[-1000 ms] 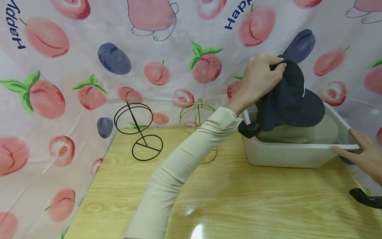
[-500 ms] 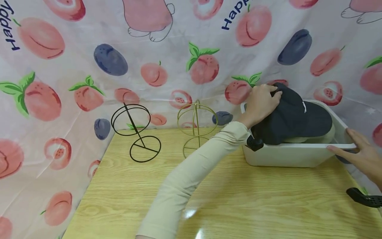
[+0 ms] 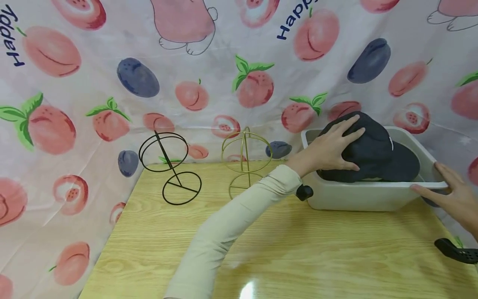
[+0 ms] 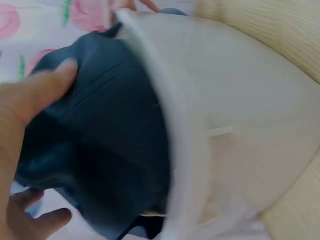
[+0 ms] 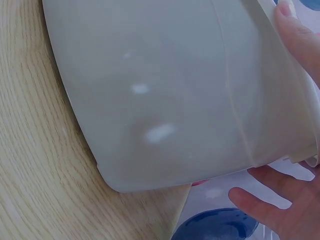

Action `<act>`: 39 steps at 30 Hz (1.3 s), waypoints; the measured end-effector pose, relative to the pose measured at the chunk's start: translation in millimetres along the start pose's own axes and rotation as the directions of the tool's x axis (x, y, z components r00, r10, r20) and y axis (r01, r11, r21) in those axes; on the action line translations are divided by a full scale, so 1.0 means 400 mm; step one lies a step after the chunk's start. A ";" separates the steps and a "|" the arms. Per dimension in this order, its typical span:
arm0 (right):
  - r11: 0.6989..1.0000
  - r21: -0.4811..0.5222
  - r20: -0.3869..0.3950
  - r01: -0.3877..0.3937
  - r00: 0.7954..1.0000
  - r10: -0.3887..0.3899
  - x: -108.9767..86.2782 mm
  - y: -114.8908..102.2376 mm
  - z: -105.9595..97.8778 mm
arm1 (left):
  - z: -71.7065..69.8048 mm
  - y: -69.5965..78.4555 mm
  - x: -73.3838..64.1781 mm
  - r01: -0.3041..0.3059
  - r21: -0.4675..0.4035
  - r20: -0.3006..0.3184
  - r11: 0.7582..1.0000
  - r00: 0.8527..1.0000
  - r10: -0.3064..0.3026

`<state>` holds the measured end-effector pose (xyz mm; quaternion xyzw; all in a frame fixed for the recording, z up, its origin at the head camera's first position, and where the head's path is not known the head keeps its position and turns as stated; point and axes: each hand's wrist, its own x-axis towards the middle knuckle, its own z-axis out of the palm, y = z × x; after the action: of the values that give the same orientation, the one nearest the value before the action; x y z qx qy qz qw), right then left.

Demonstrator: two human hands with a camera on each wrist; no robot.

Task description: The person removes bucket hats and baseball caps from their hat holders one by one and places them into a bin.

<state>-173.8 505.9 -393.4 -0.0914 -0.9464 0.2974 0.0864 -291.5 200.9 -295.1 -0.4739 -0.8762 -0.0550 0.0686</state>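
Note:
A black baseball cap sits in a white plastic storage bin, its brim toward the right. Over the cap's left side, my left hand rests with its fingers spread. In the left wrist view the thumb lies against the dark cap and the other fingers stand apart from one another. My right hand holds the bin at its right front corner. In the right wrist view the right hand shows fingers at the outer wall of the bin. What lies beneath the cap is mostly hidden.
Two wire stands with ring tops, one black and one gold, stand at the back of the wooden table. A fruit-printed cloth hangs behind the table. The left sleeve crosses in front of the gold stand's base.
My left hand has lowered the black cap into the bin, then let go of its crown and spread its fingers over it. The right hand stays on the bin's corner.

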 end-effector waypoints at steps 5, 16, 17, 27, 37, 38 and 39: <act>1.000 -0.007 0.021 -0.013 1.000 0.013 -0.002 -0.001 -0.009 | 0.049 0.006 0.024 0.052 0.055 -0.005 0.997 0.999 -0.052; 1.000 0.007 0.028 -0.017 0.999 0.017 -0.004 -0.005 -0.009 | 0.069 -0.002 0.011 -0.013 -0.047 0.007 0.999 1.000 0.013; 1.000 0.001 0.023 -0.015 1.000 0.015 -0.004 -0.003 -0.008 | 0.067 -0.004 0.002 -0.028 -0.067 -0.006 0.997 1.000 0.027; 1.000 -0.008 0.017 -0.024 1.000 0.025 -0.002 0.008 -0.004 | 0.051 -0.028 -0.093 0.042 -0.230 -0.108 0.972 0.992 -0.069; 0.999 0.023 0.063 -0.050 0.997 0.048 0.007 0.011 -0.012 | -0.007 -0.079 -0.219 0.082 -0.250 -0.235 0.965 0.962 -0.142; 0.999 0.020 0.060 -0.042 0.997 0.041 0.009 0.009 -0.013 | -0.011 -0.087 -0.234 0.080 -0.252 -0.249 0.964 0.958 -0.145; 0.999 0.010 0.055 -0.034 0.998 0.033 0.011 0.007 -0.014 | -0.014 -0.097 -0.249 0.073 -0.254 -0.271 0.964 0.952 -0.144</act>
<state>-176.3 512.1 -390.0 -0.0986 -0.9452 0.3061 0.0556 -269.6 96.9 -307.9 -0.4165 -0.8686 -0.2328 0.1336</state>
